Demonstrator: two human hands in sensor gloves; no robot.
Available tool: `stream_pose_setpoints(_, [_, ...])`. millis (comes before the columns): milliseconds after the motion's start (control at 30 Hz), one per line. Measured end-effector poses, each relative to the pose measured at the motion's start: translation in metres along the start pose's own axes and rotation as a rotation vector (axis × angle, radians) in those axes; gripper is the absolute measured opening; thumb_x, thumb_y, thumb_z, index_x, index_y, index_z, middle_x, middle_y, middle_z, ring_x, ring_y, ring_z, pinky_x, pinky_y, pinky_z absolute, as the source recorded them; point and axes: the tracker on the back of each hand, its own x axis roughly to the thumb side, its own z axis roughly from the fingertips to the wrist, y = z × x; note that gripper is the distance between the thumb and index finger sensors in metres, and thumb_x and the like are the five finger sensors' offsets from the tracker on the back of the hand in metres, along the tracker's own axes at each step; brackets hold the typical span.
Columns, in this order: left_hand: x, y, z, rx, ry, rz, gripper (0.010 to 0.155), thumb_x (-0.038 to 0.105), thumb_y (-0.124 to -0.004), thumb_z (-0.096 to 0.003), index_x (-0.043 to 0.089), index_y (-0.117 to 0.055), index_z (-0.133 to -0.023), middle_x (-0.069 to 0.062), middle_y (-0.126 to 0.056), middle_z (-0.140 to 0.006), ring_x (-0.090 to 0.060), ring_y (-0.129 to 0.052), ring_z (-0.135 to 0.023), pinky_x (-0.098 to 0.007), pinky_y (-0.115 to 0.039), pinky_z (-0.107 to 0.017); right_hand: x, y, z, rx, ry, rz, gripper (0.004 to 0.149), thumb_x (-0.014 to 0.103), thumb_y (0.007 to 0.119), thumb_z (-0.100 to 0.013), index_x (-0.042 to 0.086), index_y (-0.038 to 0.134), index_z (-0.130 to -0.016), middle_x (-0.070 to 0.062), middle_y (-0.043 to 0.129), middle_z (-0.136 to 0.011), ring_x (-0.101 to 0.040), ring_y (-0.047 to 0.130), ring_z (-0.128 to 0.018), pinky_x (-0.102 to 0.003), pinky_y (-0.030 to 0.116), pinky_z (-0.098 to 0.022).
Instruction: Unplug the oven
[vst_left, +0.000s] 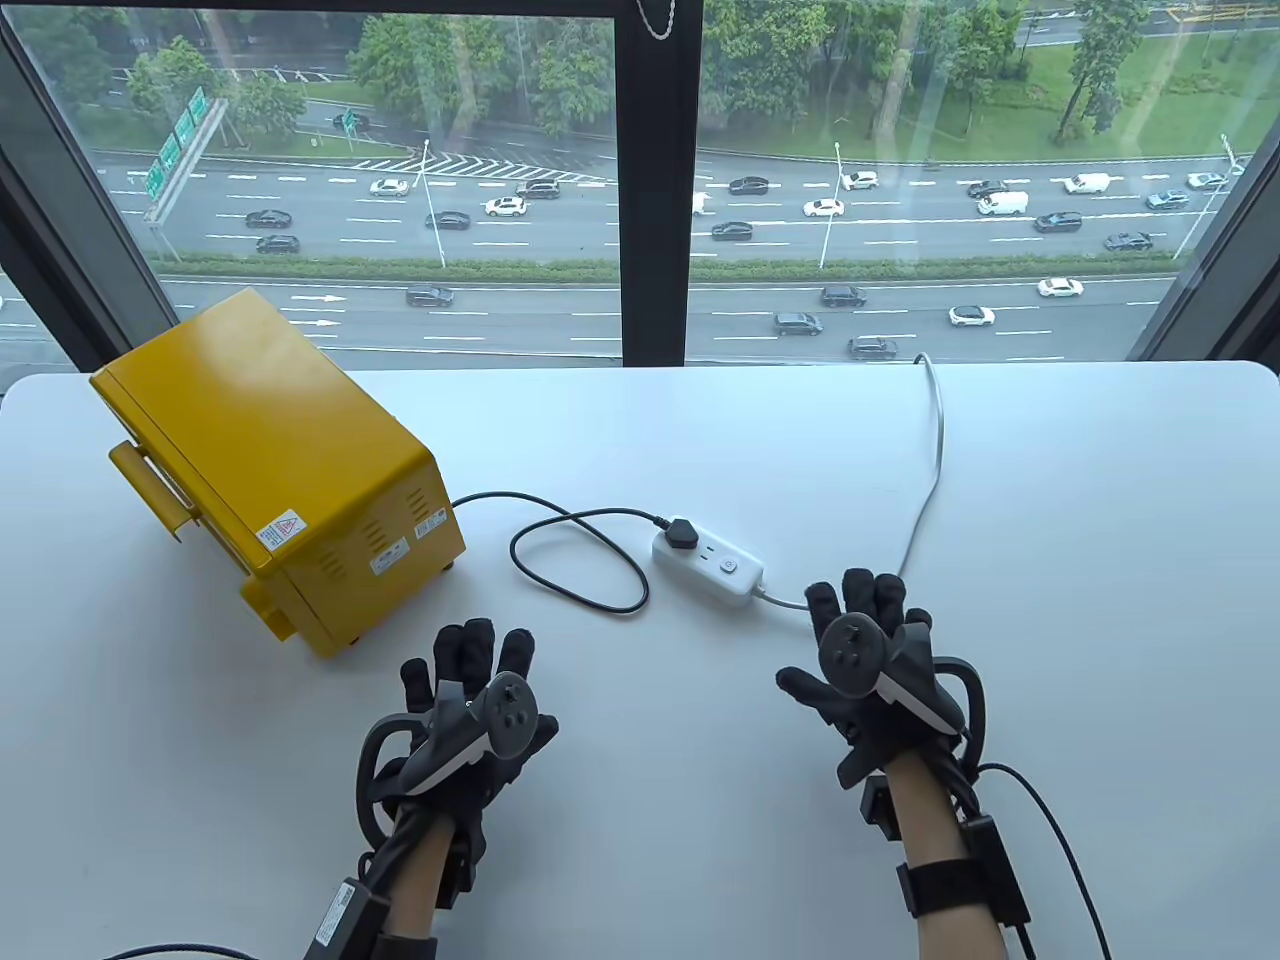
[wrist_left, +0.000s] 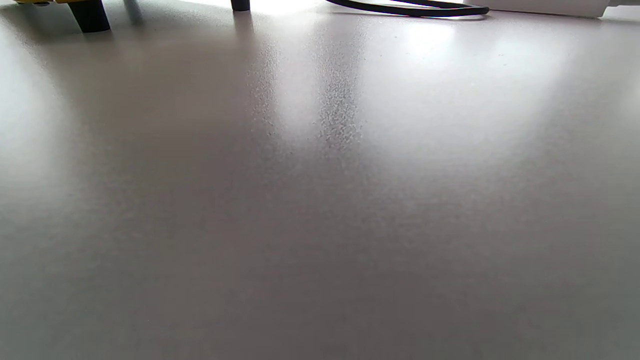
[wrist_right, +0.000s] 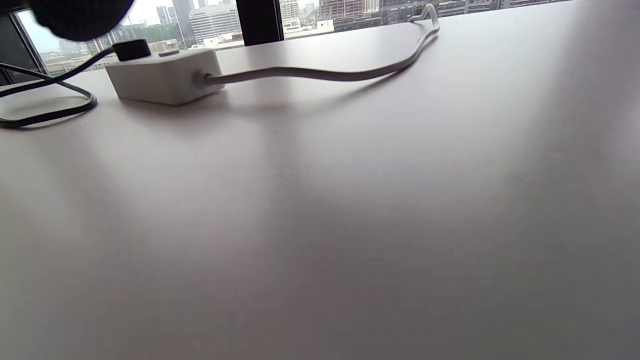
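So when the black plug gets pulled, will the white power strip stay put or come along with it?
Probably it comes along unless held. The power strip looks small and light, lying loose on the smooth table. Its white cable curves slack, so it likely won't anchor it. The plug sits at the strip's far end, so a pull may tip that end up.

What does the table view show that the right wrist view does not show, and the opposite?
Only the table view shows the yellow oven, both gloved hands, left hand and right hand, lying flat and apart from everything, and the highway outside.

Only the right wrist view shows the power strip's end face, where its white cable enters, and distant city buildings.

Both show the white power strip, the black plug seated in it, the oven's looped black cord and the white table.
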Motion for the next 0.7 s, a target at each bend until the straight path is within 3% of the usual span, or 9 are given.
stream_pose_setpoints(200, [0.0, 0.001, 0.0, -0.001, 0.0, 0.003, 0.079, 0.064, -0.033, -0.0484, 0.036, 0.014, -0.105, -0.006, 0.023, -0.111, -0.036, 0.017, -0.108, -0.063, -0.004, -0.08, 0.037, -0.017, -0.042, 0.04, 0.005, 0.026, 0.093, 0.066, 0.064, -0.048, 0.032, 0.002, -0.109, -0.01, -0.011, -0.119, -0.038, -0.007, -0.108, -0.062, 0.013, -0.084])
stream_pose_setpoints(367, [-0.002, 0.003, 0.0, 0.008, 0.005, -0.014, 0.079, 0.063, -0.033, -0.0484, 0.036, 0.014, -0.105, -0.005, 0.023, -0.112, -0.036, 0.017, -0.108, -0.063, -0.004, -0.08, 0.061, -0.02, -0.073, 0.075, 0.019, -0.043, 0.096, 0.064, 0.069, -0.047, 0.031, 0.004, -0.109, -0.012, -0.005, -0.12, -0.039, 0.012, -0.112, -0.06, 0.029, -0.086])
stream_pose_setpoints(600, [-0.001, 0.002, -0.002, -0.007, 0.003, -0.03, 0.079, 0.063, -0.034, -0.0484, 0.036, 0.014, -0.105, -0.005, 0.023, -0.111, -0.036, 0.017, -0.108, -0.063, -0.004, -0.08, 0.079, -0.005, -0.112, 0.185, 0.091, -0.016, 0.098, 0.062, 0.074, -0.046, 0.03, 0.007, -0.11, -0.013, 0.004, -0.121, -0.038, 0.026, -0.112, -0.057, 0.041, -0.084])
stream_pose_setpoints(700, [-0.002, 0.003, -0.003, -0.005, 0.003, -0.027, 0.079, 0.063, -0.034, -0.0484, 0.036, 0.014, -0.105, -0.005, 0.023, -0.111, -0.035, 0.017, -0.108, -0.063, -0.004, -0.08, 0.078, 0.002, -0.121, 0.156, 0.108, 0.007, 0.096, 0.059, 0.076, -0.046, 0.027, 0.013, -0.111, -0.014, 0.017, -0.122, -0.036, 0.041, -0.108, -0.052, 0.05, -0.082])
